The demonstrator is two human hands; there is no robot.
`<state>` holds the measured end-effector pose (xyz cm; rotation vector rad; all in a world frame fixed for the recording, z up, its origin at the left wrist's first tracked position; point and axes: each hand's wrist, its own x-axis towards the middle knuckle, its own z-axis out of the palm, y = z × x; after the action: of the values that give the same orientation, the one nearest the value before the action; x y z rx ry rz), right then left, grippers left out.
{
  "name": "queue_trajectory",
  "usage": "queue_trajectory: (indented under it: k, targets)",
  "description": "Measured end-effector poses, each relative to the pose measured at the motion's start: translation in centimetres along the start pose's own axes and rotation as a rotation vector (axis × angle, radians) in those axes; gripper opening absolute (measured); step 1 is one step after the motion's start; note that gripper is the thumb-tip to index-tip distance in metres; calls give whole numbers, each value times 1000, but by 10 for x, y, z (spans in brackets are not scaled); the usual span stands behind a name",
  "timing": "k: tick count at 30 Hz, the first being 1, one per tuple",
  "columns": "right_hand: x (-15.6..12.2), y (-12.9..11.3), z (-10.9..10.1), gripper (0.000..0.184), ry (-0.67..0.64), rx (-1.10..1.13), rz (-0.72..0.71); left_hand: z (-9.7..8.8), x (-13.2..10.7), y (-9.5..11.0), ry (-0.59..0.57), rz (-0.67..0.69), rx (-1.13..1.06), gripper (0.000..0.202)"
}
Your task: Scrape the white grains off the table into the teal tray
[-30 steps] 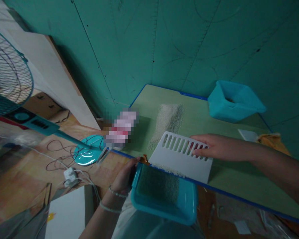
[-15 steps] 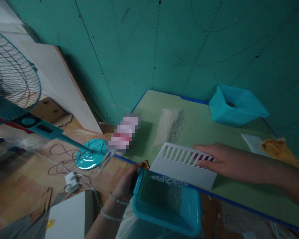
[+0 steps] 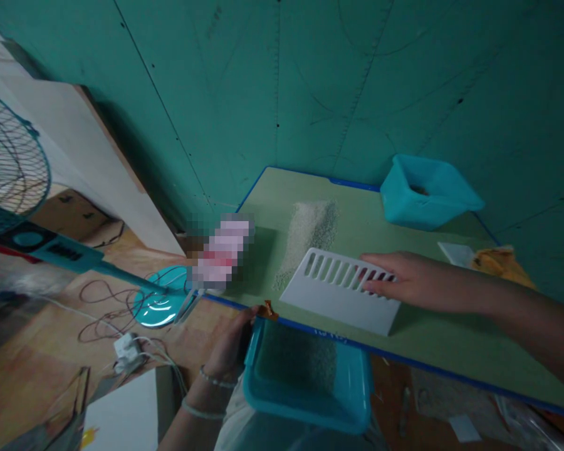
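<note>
My right hand (image 3: 390, 275) grips a white slotted plastic plate (image 3: 336, 307) through its slots, fingers behind and thumb in front. The plate stands tilted on the green tabletop (image 3: 455, 338), its lower edge near the table's blue front edge. Beyond it lies a spread pile of pale granules (image 3: 308, 228). A few granules sit on the blue edge. My left hand (image 3: 232, 338) is closed on the left rim of a blue plastic bin (image 3: 305, 401), held under the table edge. Granules lie inside the bin. Some left fingers are hidden. A small orange wrapper (image 3: 269, 309) lies beside them.
Another blue bin (image 3: 427, 194) stands at the back right, near a white piece (image 3: 455, 254) and an orange bag (image 3: 502, 263). A blurred pink object (image 3: 223, 250) is at the left edge. A fan base (image 3: 162, 304), cables and a power strip (image 3: 128, 352) are on the floor.
The plate has drawn back from the front edge onto the tabletop. Granules that were spilling over the edge into the bin have mostly dropped. My view has shifted slightly right.
</note>
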<state>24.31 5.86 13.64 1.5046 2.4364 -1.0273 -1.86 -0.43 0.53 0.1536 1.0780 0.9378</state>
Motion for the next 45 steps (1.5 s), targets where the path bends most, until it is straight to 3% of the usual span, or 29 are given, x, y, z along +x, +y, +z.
queue_trajectory:
  k: [4,9,12,17,25,30,37,41,45]
  targets:
    - [8,10,3,8,-69,103,30,0,-1,1,-53,-33,-2,24]
    - [12,5,7,8,-100,123,3,1,2,1,-1,-5,-42,17]
    - [14,4,7,9,-100,140,-4,1,2,0,50,12,-32,19]
    - [14,2,7,6,-85,142,-27,2,1,0,23,27,-24,18]
    - [15,0,12,6,-62,137,-43,6,-1,2,80,51,-6,17]
    - [9,-2,17,7,-48,149,-27,6,0,2,28,53,-21,25]
    - [-6,-7,10,13,-47,207,-6,6,0,1,40,79,-4,18]
    - [-9,12,-8,14,69,312,83,4,-1,1,28,19,52,17]
    - [-3,43,-33,16,372,409,281,3,-2,0,30,-5,32,17]
